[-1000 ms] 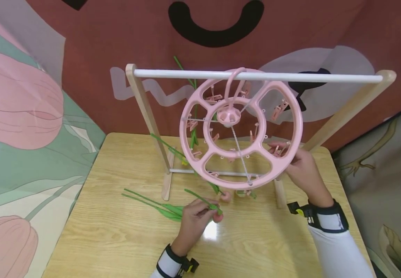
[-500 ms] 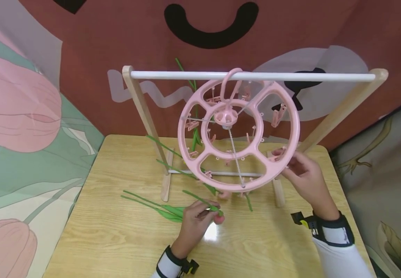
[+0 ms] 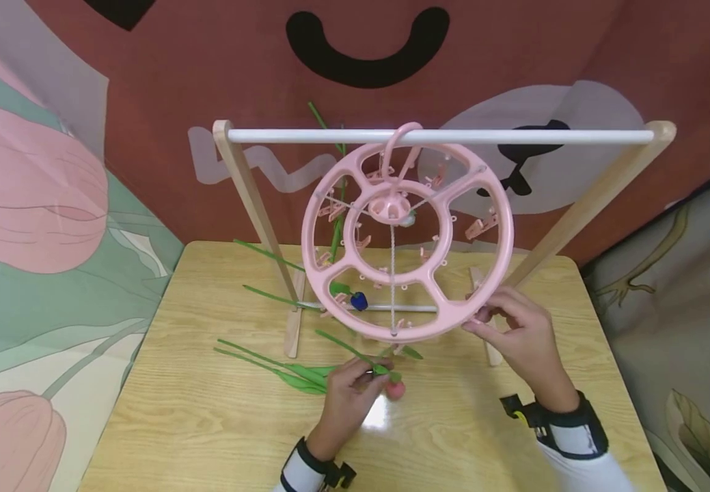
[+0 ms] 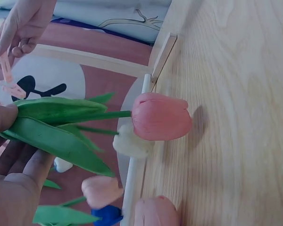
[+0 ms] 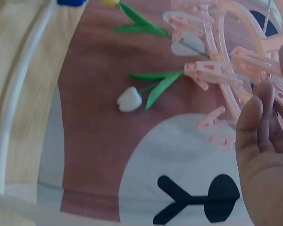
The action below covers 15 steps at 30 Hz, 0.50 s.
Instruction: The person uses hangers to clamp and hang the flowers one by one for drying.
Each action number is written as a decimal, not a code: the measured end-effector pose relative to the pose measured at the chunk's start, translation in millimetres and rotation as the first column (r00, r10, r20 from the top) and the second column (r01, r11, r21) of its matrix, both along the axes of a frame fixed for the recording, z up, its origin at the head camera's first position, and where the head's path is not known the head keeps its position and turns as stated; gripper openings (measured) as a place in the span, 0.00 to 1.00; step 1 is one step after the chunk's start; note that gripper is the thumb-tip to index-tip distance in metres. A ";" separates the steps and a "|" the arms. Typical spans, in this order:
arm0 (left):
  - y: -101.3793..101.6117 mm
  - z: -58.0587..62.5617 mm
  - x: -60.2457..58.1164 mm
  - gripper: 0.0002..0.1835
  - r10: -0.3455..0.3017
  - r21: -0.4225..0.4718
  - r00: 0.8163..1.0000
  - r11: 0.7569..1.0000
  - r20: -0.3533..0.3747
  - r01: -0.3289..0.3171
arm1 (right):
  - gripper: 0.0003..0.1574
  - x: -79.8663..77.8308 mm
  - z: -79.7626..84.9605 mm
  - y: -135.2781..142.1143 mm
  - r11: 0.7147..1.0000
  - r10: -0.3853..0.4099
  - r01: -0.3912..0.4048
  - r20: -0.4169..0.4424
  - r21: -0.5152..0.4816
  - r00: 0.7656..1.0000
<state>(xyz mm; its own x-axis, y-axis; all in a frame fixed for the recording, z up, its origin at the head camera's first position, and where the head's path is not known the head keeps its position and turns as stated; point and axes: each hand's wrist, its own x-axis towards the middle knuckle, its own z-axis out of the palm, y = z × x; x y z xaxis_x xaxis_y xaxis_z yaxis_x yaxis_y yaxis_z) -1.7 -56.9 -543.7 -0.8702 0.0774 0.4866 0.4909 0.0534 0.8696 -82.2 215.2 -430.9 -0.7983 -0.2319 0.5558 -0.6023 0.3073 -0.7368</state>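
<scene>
My left hand [image 3: 348, 403] pinches an artificial pink tulip [image 4: 160, 117] by its green leaves and stem, with the flower head just above the table. A round pink clip hanger [image 3: 453, 314] hangs by its hook from a white rail [image 3: 514, 137]. My right hand [image 3: 523, 335] grips the hanger's outer ring at the front right, fingers curled beside a pink clip [image 5: 254, 61]. A white tulip [image 5: 130, 99] hangs upside down from another clip. A blue tulip [image 3: 359, 301] and a yellow tulip [image 5: 110, 2] hang under the ring too.
Several green-stemmed flowers [image 3: 247, 352] lie on the wooden table [image 3: 164, 424] left of my left hand. The rail's wooden uprights [image 3: 250, 198] stand at both sides, with a low crossbar [image 4: 134, 174] between them. A printed cloth [image 3: 207, 61] hangs behind.
The hanger has turned clockwise as seen from above, its front moving left. My right hand has moved forward along the ring's right side toward me. My left hand and its tulip have barely moved.
</scene>
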 end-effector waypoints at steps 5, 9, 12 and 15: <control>2.4 2.3 3.7 0.15 -0.017 0.009 1.000 1.000 0.023 0.016 | 0.25 6.6 -8.8 -13.1 1.000 -0.015 0.014 -0.056 -0.027 0.998; 5.6 3.9 4.3 0.15 -0.031 0.044 0.999 0.999 0.021 0.030 | 0.23 9.7 -12.7 -23.5 0.999 -0.032 0.027 -0.106 -0.043 0.994; 9.4 5.6 1.8 0.15 -0.036 0.058 0.999 0.998 -0.003 0.036 | 0.26 12.0 -13.1 -30.9 0.999 -0.022 0.016 -0.115 -0.049 0.993; 14.6 8.5 -3.3 0.13 -0.029 0.046 0.999 0.999 -0.018 0.029 | 0.24 15.1 -13.4 -37.1 0.998 0.000 -0.006 -0.096 -0.059 0.995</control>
